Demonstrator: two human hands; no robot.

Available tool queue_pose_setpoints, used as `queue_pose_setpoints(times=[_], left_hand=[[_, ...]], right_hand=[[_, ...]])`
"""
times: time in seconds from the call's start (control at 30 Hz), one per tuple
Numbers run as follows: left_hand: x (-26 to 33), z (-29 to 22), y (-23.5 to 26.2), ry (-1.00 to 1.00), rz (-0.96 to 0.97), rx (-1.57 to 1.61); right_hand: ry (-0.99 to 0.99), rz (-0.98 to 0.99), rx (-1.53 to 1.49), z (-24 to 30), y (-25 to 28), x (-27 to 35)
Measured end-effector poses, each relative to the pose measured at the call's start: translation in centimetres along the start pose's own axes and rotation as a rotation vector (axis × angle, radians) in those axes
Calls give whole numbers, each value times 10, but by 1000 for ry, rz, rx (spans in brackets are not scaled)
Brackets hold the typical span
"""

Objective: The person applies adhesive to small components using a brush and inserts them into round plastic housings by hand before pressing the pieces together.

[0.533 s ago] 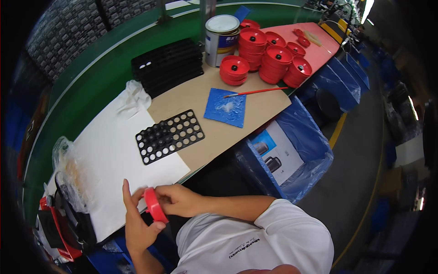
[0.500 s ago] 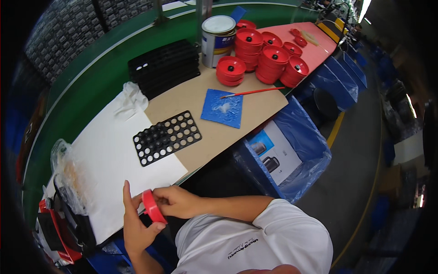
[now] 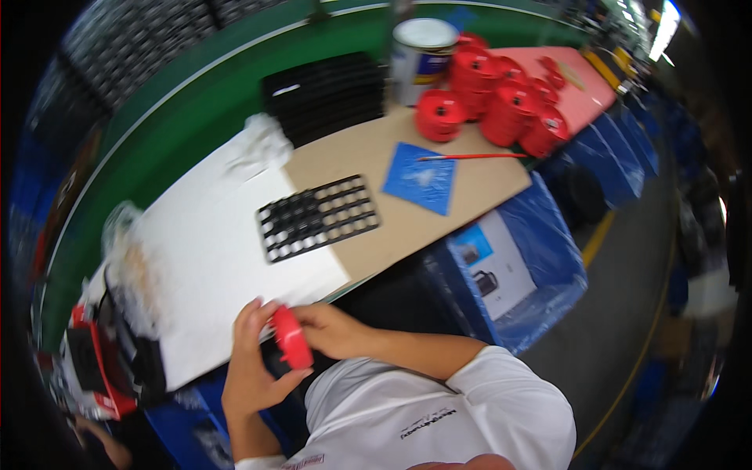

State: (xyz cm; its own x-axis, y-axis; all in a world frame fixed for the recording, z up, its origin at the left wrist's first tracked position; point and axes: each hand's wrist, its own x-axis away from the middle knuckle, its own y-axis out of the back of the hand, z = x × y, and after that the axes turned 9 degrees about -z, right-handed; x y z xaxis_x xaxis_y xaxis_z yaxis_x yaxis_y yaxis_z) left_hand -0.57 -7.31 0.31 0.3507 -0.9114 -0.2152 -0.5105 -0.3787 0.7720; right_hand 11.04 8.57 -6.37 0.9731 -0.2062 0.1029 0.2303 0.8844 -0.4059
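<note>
A red round plastic cap [image 3: 292, 338], seen nearly edge-on, is held between my hands in front of my body, just off the table's near edge. My left hand [image 3: 254, 374] grips it from the left, fingertips at its upper rim and thumb by its lower rim. On the other side my right hand [image 3: 338, 330] closes on it, its fingertips partly hidden behind the cap. Beyond them on the table lies a black tray [image 3: 352, 205] with rows of round holes, some filled with small black parts.
Stacked red caps [image 3: 507, 115] stand at the back right beside a paint can [image 3: 423, 59]. A red brush [image 3: 478, 156] rests on a blue sheet [image 3: 419, 178]. Black trays [image 3: 325, 94] are piled at the back. A blue-lined bin [image 3: 540, 286] sits right of the table; plastic bags [image 3: 133, 266] lie left.
The view has shifted, so the table things appear further right. My left fingers, stretched up before, now bend in to the cap's upper rim.
</note>
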Motion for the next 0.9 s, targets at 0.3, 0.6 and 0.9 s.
queue_pose_setpoints(times=[0.3, 0.6, 0.9], left_hand=[[-8, 2, -15, -69, -88, 309], [-9, -7, 1, 354, -14, 607], [-4, -18, 0, 337, -63, 596]], right_hand=[[-86, -111, -61, 12, 7, 12], [-7, -121, -19, 4, 1, 10], [0, -159, -55, 10, -6, 10]])
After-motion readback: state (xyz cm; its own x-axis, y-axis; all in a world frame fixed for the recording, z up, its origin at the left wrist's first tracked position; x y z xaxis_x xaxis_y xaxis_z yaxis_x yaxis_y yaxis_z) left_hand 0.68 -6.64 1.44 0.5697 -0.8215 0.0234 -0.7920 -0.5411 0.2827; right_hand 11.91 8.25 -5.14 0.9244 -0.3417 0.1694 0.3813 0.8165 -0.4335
